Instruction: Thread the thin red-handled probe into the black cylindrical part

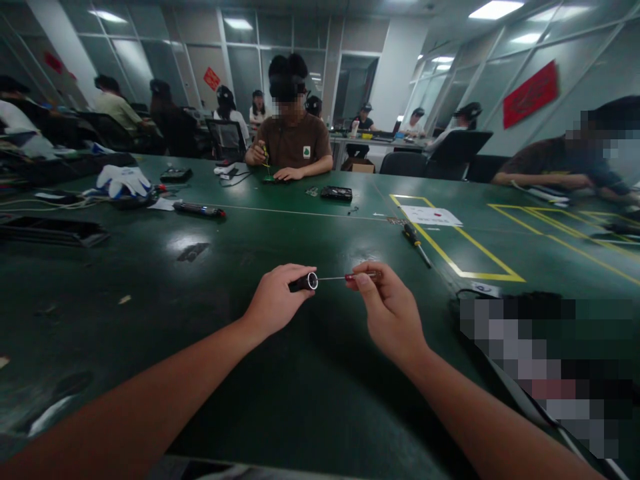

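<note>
My left hand [277, 299] is closed around a small black flashlight [303, 283], a short cylinder with a bright ring at its right end. In my right hand [393, 303] is a slim screwdriver [356, 276] with a red handle, pinched between thumb and fingers. Its thin metal shaft points left, and the tip reaches the ringed end of the flashlight. Whether the tip is inside or only touching it, I cannot tell. Both hands are held over the green table [300, 413], and my fingers cover much of each thing.
A larger yellow-black screwdriver [416, 243] lies beyond my right hand, near yellow tape outlines and a white paper [432, 216]. White gloves [123, 181], a dark pen-shaped tool [199, 209] and a black box [337, 193] lie farther back. A person [295, 137] works opposite.
</note>
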`<control>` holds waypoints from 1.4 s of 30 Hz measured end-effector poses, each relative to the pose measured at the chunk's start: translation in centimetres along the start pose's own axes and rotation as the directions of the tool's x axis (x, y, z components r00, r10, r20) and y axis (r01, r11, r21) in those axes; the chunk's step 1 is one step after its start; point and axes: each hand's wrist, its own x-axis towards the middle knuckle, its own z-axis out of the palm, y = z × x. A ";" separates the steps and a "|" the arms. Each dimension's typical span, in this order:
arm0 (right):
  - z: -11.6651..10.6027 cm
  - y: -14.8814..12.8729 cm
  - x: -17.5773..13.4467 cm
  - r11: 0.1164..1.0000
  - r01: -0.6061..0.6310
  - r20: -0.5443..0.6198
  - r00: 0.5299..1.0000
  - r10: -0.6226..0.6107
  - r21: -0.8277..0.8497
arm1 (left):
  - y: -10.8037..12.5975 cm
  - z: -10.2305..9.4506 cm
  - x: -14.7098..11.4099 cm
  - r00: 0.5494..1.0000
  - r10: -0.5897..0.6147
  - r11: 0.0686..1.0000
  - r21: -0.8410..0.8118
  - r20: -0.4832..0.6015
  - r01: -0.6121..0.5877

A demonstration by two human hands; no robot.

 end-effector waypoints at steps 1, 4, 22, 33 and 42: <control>0.0 0.1 0.0 1.000 0.001 0.013 1.000 -0.001 -0.003 | 0.0 0.0 0.0 1.000 -0.002 1.000 0.001 -0.001 0.002; 0.1 0.2 0.0 1.000 0.004 0.024 1.000 -0.004 0.003 | -0.1 0.0 0.0 1.000 -0.003 1.000 0.001 0.002 0.003; 0.2 -0.2 0.2 0.998 -0.010 0.112 0.994 0.016 -0.059 | -0.2 -0.1 0.1 0.999 0.044 0.996 0.074 -0.013 -0.043; 0.2 -0.1 -0.1 0.982 0.151 0.199 0.972 -0.127 -0.112 | 0.0 -0.2 0.4 0.999 -0.013 0.997 0.077 -0.030 0.015; 0.1 -0.4 -0.2 0.956 0.248 0.241 0.948 -0.208 -0.153 | 0.0 -0.3 0.3 0.994 -0.098 0.995 0.004 -0.041 0.098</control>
